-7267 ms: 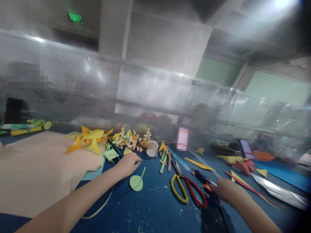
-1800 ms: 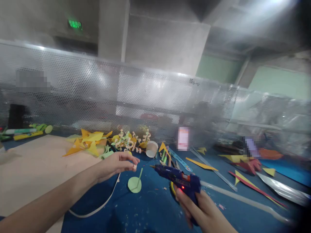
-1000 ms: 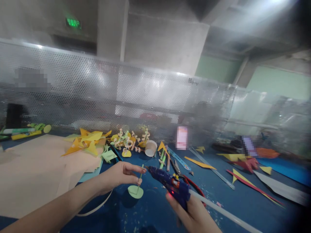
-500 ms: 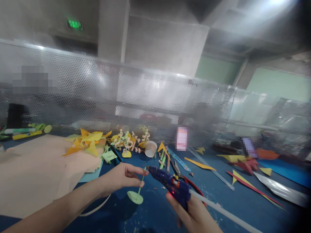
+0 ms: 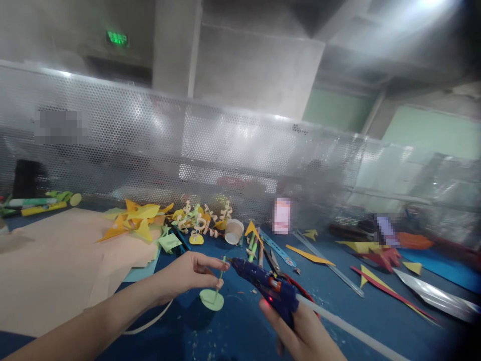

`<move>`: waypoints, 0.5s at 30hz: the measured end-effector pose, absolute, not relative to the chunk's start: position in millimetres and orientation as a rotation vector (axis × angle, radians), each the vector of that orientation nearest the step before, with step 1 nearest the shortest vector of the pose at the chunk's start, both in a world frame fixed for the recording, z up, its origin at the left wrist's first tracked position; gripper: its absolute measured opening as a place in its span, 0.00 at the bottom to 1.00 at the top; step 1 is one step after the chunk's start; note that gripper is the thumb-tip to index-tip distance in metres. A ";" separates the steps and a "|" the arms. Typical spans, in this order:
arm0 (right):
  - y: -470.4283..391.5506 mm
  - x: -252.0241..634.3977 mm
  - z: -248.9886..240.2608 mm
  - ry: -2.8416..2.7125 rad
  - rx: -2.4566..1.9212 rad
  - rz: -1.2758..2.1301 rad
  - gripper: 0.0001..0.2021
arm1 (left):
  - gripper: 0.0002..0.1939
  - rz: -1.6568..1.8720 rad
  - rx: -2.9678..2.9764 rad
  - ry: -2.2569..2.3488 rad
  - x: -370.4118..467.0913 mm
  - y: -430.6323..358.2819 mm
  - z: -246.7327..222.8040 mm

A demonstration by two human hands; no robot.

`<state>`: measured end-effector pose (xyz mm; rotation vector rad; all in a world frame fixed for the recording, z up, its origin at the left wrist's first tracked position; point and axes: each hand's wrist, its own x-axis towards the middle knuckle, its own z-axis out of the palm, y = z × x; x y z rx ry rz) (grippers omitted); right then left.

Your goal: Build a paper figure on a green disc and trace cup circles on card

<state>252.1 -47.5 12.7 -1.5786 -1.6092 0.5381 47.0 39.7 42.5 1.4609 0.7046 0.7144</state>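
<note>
My left hand (image 5: 199, 271) pinches a thin green paper stem between thumb and fingers. At the stem's lower end is a pale green paper disc (image 5: 212, 300), held a little above the blue tabletop. My right hand (image 5: 296, 323) grips a dark blue hot glue gun (image 5: 263, 283) with a small red light lit. A long whitish glue stick (image 5: 349, 328) runs out of the gun's back. The gun's nozzle points left and sits close beside the top of the stem; whether they touch I cannot tell.
Left lies a large peach paper sheet (image 5: 56, 271), with yellow-orange paper scraps (image 5: 139, 218) on it. Curled paper pieces (image 5: 199, 218), a paper cup (image 5: 233, 232), scissors (image 5: 276, 263) and a clear ruler (image 5: 338, 273) lie beyond my hands. A perforated metal screen (image 5: 233, 135) stands behind.
The green disc has tilted and shifted slightly up and right beneath my left hand. The glue gun has moved slightly right, its nozzle still near the stem top.
</note>
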 end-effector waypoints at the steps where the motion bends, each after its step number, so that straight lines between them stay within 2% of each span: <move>1: -47.3 252.5 12.3 -1.606 -1.573 0.540 0.24 | 0.15 0.712 1.462 0.704 47.1 39.4 42.9; 15: -46.9 253.6 12.4 -1.641 -1.601 0.536 0.22 | 0.15 0.690 1.479 0.735 48.2 38.1 45.4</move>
